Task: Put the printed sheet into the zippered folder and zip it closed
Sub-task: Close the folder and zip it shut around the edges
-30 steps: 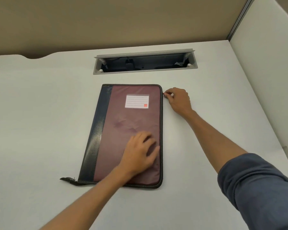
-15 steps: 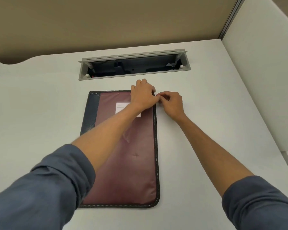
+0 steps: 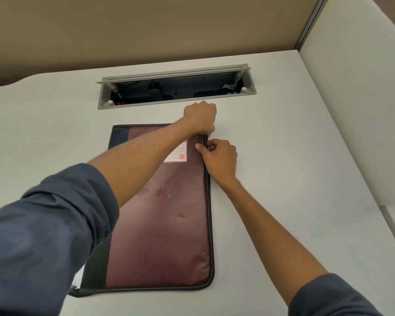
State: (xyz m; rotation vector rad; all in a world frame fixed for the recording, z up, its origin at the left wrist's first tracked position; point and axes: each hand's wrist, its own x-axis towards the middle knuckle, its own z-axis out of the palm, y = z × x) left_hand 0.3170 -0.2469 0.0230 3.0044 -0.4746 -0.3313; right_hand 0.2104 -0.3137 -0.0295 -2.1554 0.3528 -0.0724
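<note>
Both of your hands are at the folder's (image 3: 164,224) far right corner, which is where the work is. The folder lies flat toward the desk's (image 3: 283,179) far edge, its long side running away from you, just short of the open cable tray (image 3: 176,87) set into the desk; the printed sheet is not visible, so I judge it is already inside, though the closed cover hides it. Your left hand (image 3: 201,117) is curled over that far right corner, fingers bent down on the edge and seemingly gripping it. Your right hand (image 3: 219,158) sits just beside the right edge a little nearer to you, thumb and fingers pinched at the zipper track (image 3: 209,201) (the pull itself is too small to make out, so I cannot say it is truly between them). I cannot tell from here which stretch of the track is already joined. To do this step well, keep the left hand anchoring the corner so the fabric stays taut, and draw the pull along the line of the track rather than up off the desk. Take the rounded corners slowly, since the slider is likeliest to bind there. Watch that the maroon cover (image 3: 160,236) does not bunch into the teeth, and that no paper edge pokes out.
</note>
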